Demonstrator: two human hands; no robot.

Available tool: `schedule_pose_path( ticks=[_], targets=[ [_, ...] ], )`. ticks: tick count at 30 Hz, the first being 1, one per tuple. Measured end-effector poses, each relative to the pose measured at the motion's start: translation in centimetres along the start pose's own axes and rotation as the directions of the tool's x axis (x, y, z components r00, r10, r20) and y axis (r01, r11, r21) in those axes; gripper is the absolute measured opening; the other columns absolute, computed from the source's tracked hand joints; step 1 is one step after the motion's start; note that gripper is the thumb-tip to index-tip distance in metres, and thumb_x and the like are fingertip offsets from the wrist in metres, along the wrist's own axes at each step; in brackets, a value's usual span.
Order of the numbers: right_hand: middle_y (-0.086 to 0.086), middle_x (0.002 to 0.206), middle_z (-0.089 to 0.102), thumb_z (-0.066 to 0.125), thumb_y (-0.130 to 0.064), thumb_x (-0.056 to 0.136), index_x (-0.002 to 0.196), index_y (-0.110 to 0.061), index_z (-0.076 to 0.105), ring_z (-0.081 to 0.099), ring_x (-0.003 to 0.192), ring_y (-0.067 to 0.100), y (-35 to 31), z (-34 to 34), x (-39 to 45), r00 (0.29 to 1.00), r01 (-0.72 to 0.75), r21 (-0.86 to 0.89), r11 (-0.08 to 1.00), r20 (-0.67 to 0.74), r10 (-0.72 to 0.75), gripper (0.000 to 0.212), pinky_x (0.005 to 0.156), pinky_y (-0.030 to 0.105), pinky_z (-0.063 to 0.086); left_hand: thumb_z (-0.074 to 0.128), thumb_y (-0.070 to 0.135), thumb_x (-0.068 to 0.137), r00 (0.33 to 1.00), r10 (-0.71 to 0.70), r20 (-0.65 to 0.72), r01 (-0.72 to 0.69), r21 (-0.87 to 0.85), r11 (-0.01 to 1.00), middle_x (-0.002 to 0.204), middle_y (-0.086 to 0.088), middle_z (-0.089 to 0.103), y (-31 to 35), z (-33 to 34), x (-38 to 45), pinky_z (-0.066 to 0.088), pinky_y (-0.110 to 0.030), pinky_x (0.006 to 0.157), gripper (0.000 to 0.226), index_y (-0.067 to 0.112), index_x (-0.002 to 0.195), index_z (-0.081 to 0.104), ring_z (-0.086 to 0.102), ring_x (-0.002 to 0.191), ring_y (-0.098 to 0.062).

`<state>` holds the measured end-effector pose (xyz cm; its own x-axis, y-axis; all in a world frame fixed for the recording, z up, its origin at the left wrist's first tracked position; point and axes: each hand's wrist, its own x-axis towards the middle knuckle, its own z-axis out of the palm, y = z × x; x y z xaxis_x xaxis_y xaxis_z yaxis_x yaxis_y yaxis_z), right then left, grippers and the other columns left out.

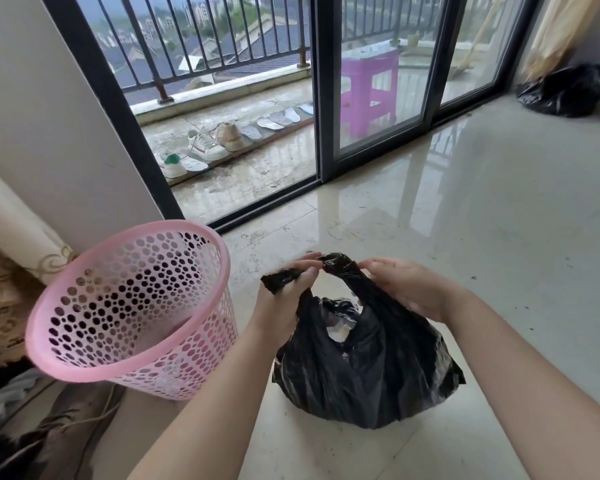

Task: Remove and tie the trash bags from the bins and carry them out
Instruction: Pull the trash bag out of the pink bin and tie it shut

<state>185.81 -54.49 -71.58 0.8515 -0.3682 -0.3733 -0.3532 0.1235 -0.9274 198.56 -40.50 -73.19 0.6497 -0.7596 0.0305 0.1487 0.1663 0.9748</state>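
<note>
A filled black trash bag [364,368] sits on the pale tiled floor in front of me, with white waste showing through a gap below its top. My left hand [288,292] grips one twisted black handle of the bag. My right hand [406,289] holds the other handle, and the two handles meet in a twist between my hands. A pink perforated bin [132,306] stands tilted at the left, with no bag in it. A second black trash bag [565,91] lies on the floor at the far right, by the curtain.
A sliding glass door with a dark frame [321,133] stands partly open onto a balcony with shoes [208,147], insoles and a purple stool [371,95]. A patterned curtain [11,271] hangs at the left. Dark cloth [49,441] lies at the lower left.
</note>
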Motion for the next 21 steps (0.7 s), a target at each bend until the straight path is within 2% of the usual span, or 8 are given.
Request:
schedule_pose_path(
  ticks=[3, 8, 11, 13, 15, 17, 19, 21],
  targets=[
    [0.003, 0.079, 0.059, 0.033, -0.034, 0.097, 0.094, -0.009, 0.056, 0.056, 0.078, 0.017, 0.2, 0.4, 0.5, 0.973, -0.02, 0.029, 0.999, -0.231, 0.026, 0.034, 0.066, 0.025, 0.045, 0.04, -0.015, 0.083, 0.994, -0.069, 0.082, 0.086, -0.218, 0.972, 0.078, 0.003, 0.075, -0.3, -0.4, 0.2, 0.055, -0.014, 0.07, 0.053, 0.011, 0.05, 0.071, 0.068, 0.083, -0.008],
    [0.006, 0.076, 0.063, 0.03, -0.051, 0.093, 0.068, -0.007, 0.061, 0.058, 0.075, 0.018, 0.1, 0.9, 0.3, 0.954, -0.166, 0.075, 0.983, -0.239, 0.18, 0.06, 0.067, 0.028, 0.045, 0.035, -0.022, 0.076, 0.991, -0.11, 0.08, 0.125, -0.218, 0.968, 0.06, 0.007, 0.071, -0.7, -0.3, 0.1, 0.051, -0.012, 0.052, 0.059, 0.012, 0.038, 0.065, 0.064, 0.054, -0.003],
    [0.005, 0.084, 0.062, 0.041, -0.044, 0.092, 0.084, -0.008, 0.061, 0.058, 0.079, 0.018, 0.3, 1.0, 0.4, 0.97, -0.07, 0.183, 0.981, -0.218, 0.11, 0.042, 0.069, 0.03, 0.047, 0.044, -0.012, 0.06, 0.974, -0.151, 0.172, 0.181, -0.175, 0.968, 0.058, 0.006, 0.07, -0.9, 0.0, -0.2, 0.05, -0.013, 0.05, 0.039, 0.012, 0.038, 0.065, 0.062, 0.053, -0.007],
    [0.005, 0.081, 0.059, 0.045, -0.024, 0.094, 0.077, -0.01, 0.057, 0.057, 0.075, 0.017, 0.2, 1.0, 0.3, 0.971, 0.059, 0.318, 0.946, -0.239, 0.019, 0.026, 0.07, 0.03, 0.047, 0.045, -0.012, 0.068, 0.955, -0.183, 0.231, 0.228, -0.182, 0.957, 0.063, 0.006, 0.072, -1.3, 0.1, -0.3, 0.052, -0.014, 0.056, 0.042, 0.013, 0.045, 0.069, 0.063, 0.064, -0.011],
    [0.007, 0.08, 0.058, 0.04, -0.013, 0.094, 0.067, -0.011, 0.052, 0.058, 0.079, 0.02, 0.1, 0.8, 0.2, 0.964, 0.189, 0.56, 0.807, -0.26, -0.045, 0.031, 0.075, 0.036, 0.048, 0.041, 0.004, 0.081, 0.929, -0.164, 0.332, 0.255, -0.252, 0.934, 0.078, 0.006, 0.075, -1.2, 0.3, -0.5, 0.055, -0.02, 0.077, 0.036, 0.015, 0.069, 0.074, 0.066, 0.081, -0.012],
    [0.01, 0.081, 0.065, 0.036, -0.012, 0.09, 0.054, -0.013, 0.047, 0.065, 0.082, 0.024, 0.1, 0.4, -0.1, 0.963, 0.268, 0.781, 0.564, -0.238, -0.128, 0.038, 0.075, 0.041, 0.052, 0.033, 0.027, 0.089, 0.936, -0.17, 0.309, 0.259, -0.276, 0.925, 0.092, 0.007, 0.074, -1.0, 0.4, -0.4, 0.042, -0.034, 0.102, 0.038, 0.016, 0.086, 0.069, 0.06, 0.101, -0.012],
    [0.009, 0.069, 0.07, 0.041, -0.013, 0.074, 0.044, -0.014, 0.045, 0.071, 0.068, 0.023, -0.1, 0.3, -0.2, 0.944, 0.325, 0.856, 0.403, -0.264, -0.2, 0.031, 0.07, 0.038, 0.058, 0.024, 0.039, 0.096, 0.968, -0.159, 0.194, 0.23, -0.431, 0.872, 0.092, 0.004, 0.074, -1.0, 0.3, 0.1, 0.037, -0.04, 0.105, 0.057, 0.016, 0.07, 0.069, 0.056, 0.108, -0.014],
    [0.001, 0.043, 0.055, 0.041, -0.015, 0.061, 0.047, -0.015, 0.038, 0.057, 0.04, 0.015, -0.1, 0.3, -0.1, 0.923, 0.384, 0.857, 0.343, -0.351, -0.158, 0.014, 0.056, 0.028, 0.054, 0.024, 0.041, 0.097, 0.986, -0.141, 0.085, 0.164, -0.624, 0.764, 0.076, -0.001, 0.073, -0.9, 0.4, 0.4, 0.042, -0.036, 0.094, 0.065, 0.014, 0.049, 0.059, 0.062, 0.095, -0.014]
  ],
)
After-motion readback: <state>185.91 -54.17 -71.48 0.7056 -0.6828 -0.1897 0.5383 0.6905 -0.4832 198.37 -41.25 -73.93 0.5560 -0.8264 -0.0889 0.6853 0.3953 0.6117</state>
